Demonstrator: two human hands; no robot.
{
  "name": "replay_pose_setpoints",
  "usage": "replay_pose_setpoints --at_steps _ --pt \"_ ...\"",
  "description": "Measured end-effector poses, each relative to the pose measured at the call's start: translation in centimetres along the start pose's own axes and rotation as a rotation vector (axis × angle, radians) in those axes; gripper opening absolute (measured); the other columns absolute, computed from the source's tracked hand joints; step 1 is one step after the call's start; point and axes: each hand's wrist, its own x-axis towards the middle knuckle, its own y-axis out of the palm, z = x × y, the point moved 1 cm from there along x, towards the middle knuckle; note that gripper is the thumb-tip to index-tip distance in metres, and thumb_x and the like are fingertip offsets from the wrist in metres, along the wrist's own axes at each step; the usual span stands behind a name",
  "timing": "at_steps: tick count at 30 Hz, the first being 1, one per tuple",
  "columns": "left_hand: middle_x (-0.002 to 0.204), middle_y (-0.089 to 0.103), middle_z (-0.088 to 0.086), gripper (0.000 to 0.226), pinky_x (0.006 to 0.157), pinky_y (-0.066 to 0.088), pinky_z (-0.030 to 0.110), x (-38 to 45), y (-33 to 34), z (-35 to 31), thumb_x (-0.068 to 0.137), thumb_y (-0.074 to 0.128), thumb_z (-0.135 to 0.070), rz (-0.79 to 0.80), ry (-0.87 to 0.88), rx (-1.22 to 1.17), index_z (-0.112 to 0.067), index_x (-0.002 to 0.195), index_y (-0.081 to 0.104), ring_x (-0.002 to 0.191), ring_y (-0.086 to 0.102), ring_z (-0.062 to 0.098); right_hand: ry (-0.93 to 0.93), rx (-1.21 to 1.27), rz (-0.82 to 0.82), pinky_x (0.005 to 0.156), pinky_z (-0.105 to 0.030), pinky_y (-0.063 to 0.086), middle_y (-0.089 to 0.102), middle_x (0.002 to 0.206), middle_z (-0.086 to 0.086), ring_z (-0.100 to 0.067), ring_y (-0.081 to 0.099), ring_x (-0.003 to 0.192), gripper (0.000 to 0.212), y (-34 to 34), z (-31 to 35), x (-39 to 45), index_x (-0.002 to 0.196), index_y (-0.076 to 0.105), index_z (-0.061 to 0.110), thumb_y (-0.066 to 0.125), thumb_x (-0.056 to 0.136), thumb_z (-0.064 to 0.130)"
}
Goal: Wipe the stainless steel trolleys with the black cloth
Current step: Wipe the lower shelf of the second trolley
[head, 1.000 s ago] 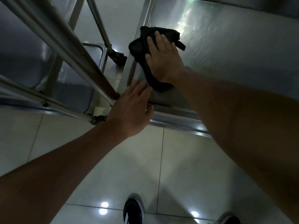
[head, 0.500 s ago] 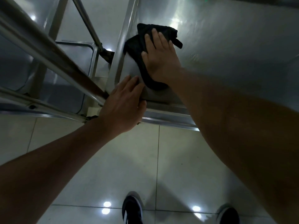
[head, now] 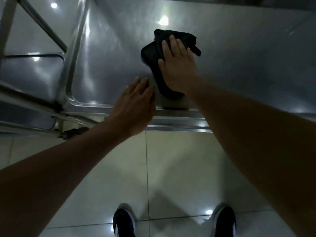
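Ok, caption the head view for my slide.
Right hand presses black cloth flat on steel trolley shelf; left hand rests at its edge.

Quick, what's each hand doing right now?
Left hand: open, straight fingers resting on the stainless steel trolley near its front rim.
Right hand: open, flat, pressing the crumpled black cloth.

Black cloth [head: 153, 55]; silver-grey trolley [head: 239, 65]; pale floor tiles [head: 171, 168].

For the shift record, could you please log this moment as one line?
right hand flat, pressing black cloth on trolley shelf | left hand resting on shelf's near rim
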Motion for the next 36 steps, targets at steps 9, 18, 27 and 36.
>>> replay_pose_setpoints --at_steps 9,18,27,36 --pt "0.136 0.044 0.009 0.05 0.112 0.032 0.051 5.1 0.2 -9.9 0.095 0.031 -0.043 -0.018 0.066 -0.031 -0.013 0.134 0.04 0.135 0.036 0.03 0.105 0.008 -0.008 0.124 -0.05 0.007 0.002 0.167 -0.012 -0.028 0.002 0.154 0.061 -2.0 -11.2 -4.6 0.16 0.01 0.013 0.02 0.106 0.04" --pt "0.146 0.04 0.015 0.05 0.113 0.031 0.054 9.7 1.4 -19.0 0.098 0.036 -0.041 -0.021 0.109 -0.08 -0.011 0.138 0.04 0.14 0.031 0.035 0.188 0.04 0.003 0.123 -0.046 0.0 -0.004 0.168 -0.01 -0.027 -0.004 0.154 0.061 -3.8 -22.0 -8.9 0.16 0.005 0.013 0.018 0.107 0.041" --pt "0.156 0.031 0.017 0.059 0.119 0.021 0.049 13.6 1.9 -27.5 0.097 0.035 -0.038 -0.056 0.157 -0.121 -0.007 0.147 0.036 0.147 0.02 0.035 0.287 0.039 -0.011 0.123 -0.047 0.001 -0.003 0.168 -0.01 -0.027 -0.002 0.154 0.06 -5.4 -31.5 -12.7 0.16 0.006 0.014 0.02 0.107 0.04" --pt "0.156 0.032 0.014 0.058 0.118 0.022 0.05 15.8 2.7 -33.1 0.097 0.037 -0.04 -0.05 0.19 -0.13 -0.009 0.146 0.037 0.148 0.019 0.032 0.376 0.013 0.019 0.124 -0.046 0.0 -0.009 0.167 -0.01 -0.026 -0.007 0.154 0.063 -6.5 -39.0 -16.2 0.16 0.0 0.015 0.017 0.107 0.043"
